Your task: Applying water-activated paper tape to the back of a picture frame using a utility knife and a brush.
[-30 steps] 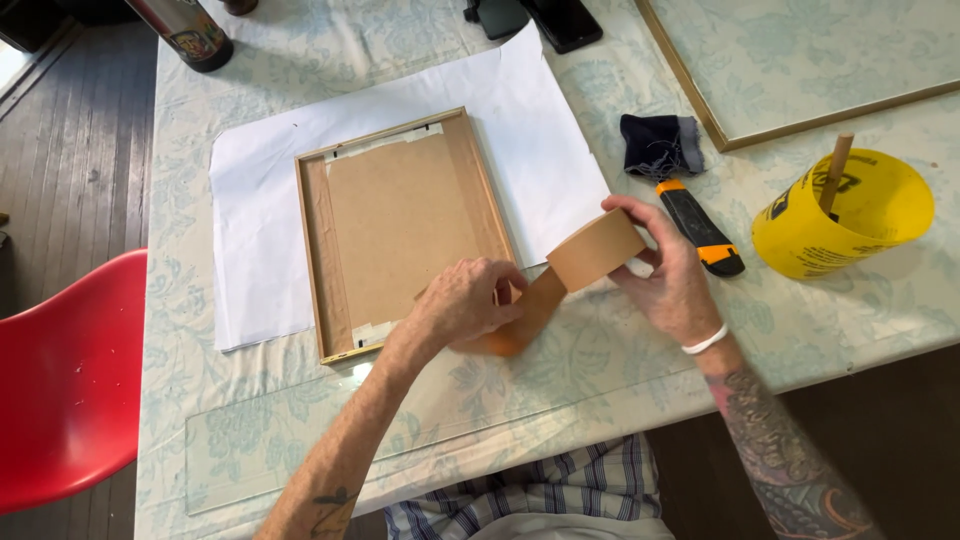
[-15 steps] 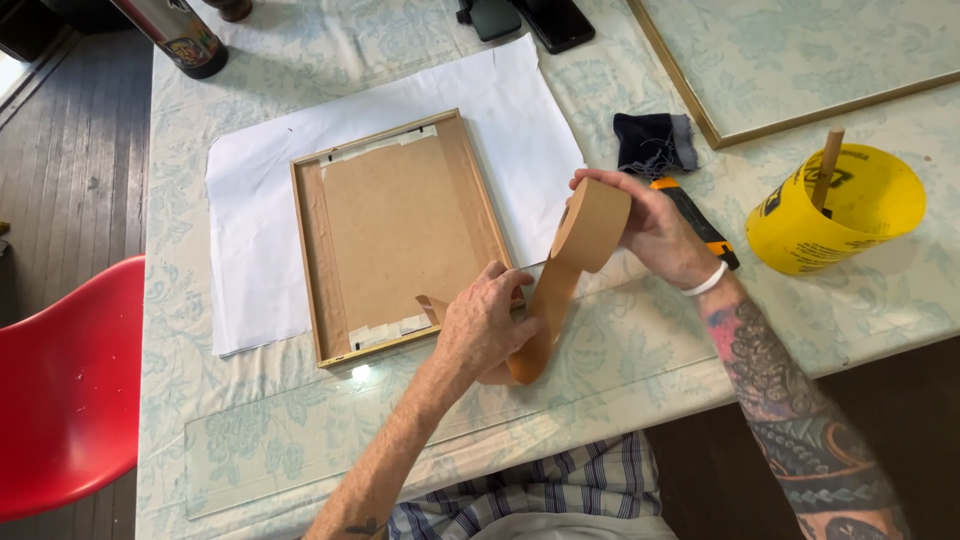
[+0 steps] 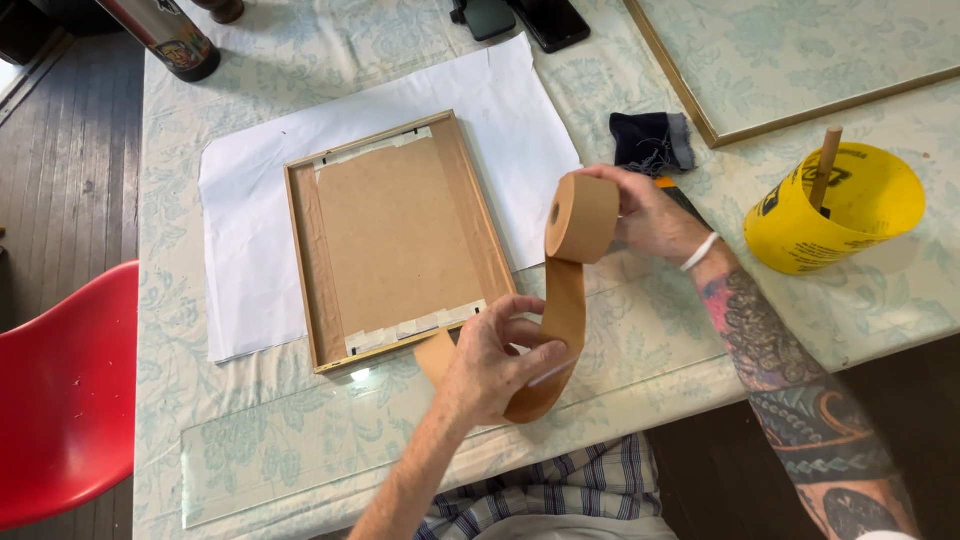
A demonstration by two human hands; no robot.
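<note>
The right hand [image 3: 655, 212] gripped a thick roll of brown paper tape [image 3: 583, 217], fingers curled over its far side and the roll lifted off the table with its core hole facing left. From the roll a wide brown strip [image 3: 562, 310] hung down and curved toward the left hand [image 3: 492, 363], which pinched the strip's free end between thumb and fingers, just above the table edge.

Directly beyond the left hand lay a wooden picture frame turned face down [image 3: 398, 238], its brown backing board showing and pale tape along its near and far edges. The frame rested on a white sheet of paper [image 3: 250, 210] spread over a pale floral tablecloth [image 3: 640, 350].

Just behind the right hand lay a dark folded cloth [image 3: 650, 142], and a knife with an orange and black handle was mostly hidden under that hand. Farther to the right of the right hand stood a yellow plastic tub [image 3: 840, 205] holding a wooden stick [image 3: 825, 165]. Well to the left of the left hand was a red chair [image 3: 65, 400].
</note>
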